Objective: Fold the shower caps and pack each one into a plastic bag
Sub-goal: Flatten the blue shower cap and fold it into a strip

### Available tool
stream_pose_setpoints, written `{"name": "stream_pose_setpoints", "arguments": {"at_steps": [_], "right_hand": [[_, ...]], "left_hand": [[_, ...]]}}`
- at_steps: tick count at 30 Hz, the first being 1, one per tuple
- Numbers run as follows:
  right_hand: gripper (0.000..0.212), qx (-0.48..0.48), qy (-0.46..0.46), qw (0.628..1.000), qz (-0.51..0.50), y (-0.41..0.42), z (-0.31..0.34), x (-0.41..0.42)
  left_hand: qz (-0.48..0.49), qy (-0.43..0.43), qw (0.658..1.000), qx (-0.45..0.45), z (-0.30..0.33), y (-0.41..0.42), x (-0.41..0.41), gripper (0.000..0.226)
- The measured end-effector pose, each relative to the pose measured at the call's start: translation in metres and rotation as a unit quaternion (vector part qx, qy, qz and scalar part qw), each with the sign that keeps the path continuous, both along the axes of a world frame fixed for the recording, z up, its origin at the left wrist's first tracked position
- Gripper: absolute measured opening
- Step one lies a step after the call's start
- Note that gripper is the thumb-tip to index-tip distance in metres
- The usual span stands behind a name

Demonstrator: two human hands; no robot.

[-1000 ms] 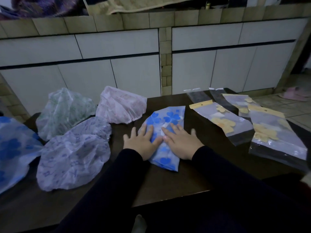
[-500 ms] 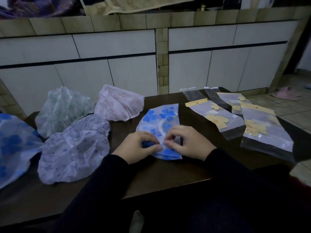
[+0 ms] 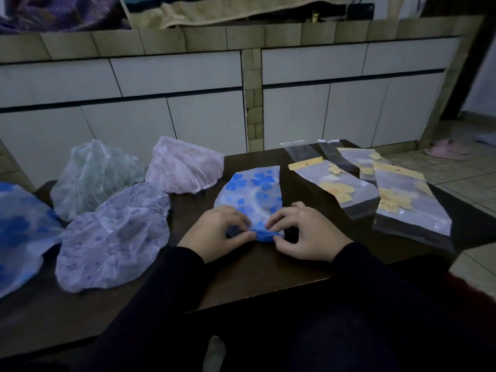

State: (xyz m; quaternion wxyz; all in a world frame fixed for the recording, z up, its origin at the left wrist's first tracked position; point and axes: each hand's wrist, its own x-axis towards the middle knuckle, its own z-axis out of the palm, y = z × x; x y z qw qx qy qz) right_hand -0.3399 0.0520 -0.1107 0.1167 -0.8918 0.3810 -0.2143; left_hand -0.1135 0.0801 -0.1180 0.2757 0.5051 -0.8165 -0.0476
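Observation:
A folded blue-flowered shower cap [image 3: 255,189] lies flat in the middle of the dark table [image 3: 241,275]. My left hand [image 3: 214,228] and my right hand [image 3: 303,233] both pinch its near end, which is curled up into a small blue roll between my fingertips. Several clear plastic bags lie to the right: two hold yellow-flowered caps, one nearer the middle [image 3: 338,187] and one at the right edge [image 3: 408,202]. An empty clear bag [image 3: 299,153] lies at the back.
Unfolded caps sit crumpled on the left: a purple-patterned one [image 3: 112,234], a green one [image 3: 91,175], a pink one [image 3: 185,167] and a blue one [image 3: 18,232] at the frame's edge. White cabinets [image 3: 188,114] stand behind the table. Pink slippers [image 3: 445,150] lie on the tiled floor.
A second ago both hands pressed flat on the cap. They then curled, took hold of its near end and have rolled it up a little towards the far end.

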Motion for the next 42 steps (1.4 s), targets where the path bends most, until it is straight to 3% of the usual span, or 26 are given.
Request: {"name": "stream_pose_setpoints", "arguments": {"at_steps": [3,7,15,23,28,31,34,37,39,42], "right_hand": [[0.013,0.001,-0.036,0.999,-0.008,-0.001,0.001,0.0],[0.016,0.025,-0.064,0.997,-0.035,-0.002,0.001,-0.002],[0.019,0.098,-0.101,0.986,-0.092,-0.002,-0.001,0.003],[0.008,0.089,-0.102,0.98,-0.143,0.002,-0.002,0.014],[0.008,-0.008,-0.041,0.987,-0.155,0.004,-0.007,0.015],[0.011,-0.069,-0.007,0.985,-0.16,0.007,-0.006,0.018],[0.02,-0.074,0.055,0.983,-0.161,0.007,-0.005,0.022],[0.028,-0.094,0.087,0.976,-0.173,0.008,-0.007,0.019],[0.033,-0.091,0.086,0.978,-0.168,0.008,-0.006,0.014],[0.04,-0.057,0.089,0.983,-0.149,0.004,0.001,0.006]], "left_hand": [[0.01,0.021,0.999,0.023,0.003,0.003,-0.001,0.018],[-0.018,0.021,0.999,0.026,0.002,0.002,0.003,0.031],[0.057,0.116,0.985,0.115,0.002,-0.005,0.001,0.003],[0.091,0.089,0.98,0.152,0.002,-0.003,-0.003,0.027],[0.068,0.094,0.986,0.12,0.0,0.0,-0.007,0.013],[0.049,0.032,0.994,0.089,-0.002,0.0,-0.009,0.015],[0.04,-0.017,0.997,0.063,-0.002,0.0,-0.011,0.02],[0.025,0.005,0.996,0.085,0.0,0.0,-0.008,0.008],[0.022,0.012,0.995,0.101,0.001,-0.002,-0.005,0.023],[0.019,0.023,0.993,0.11,0.003,-0.005,-0.004,0.017]]}}
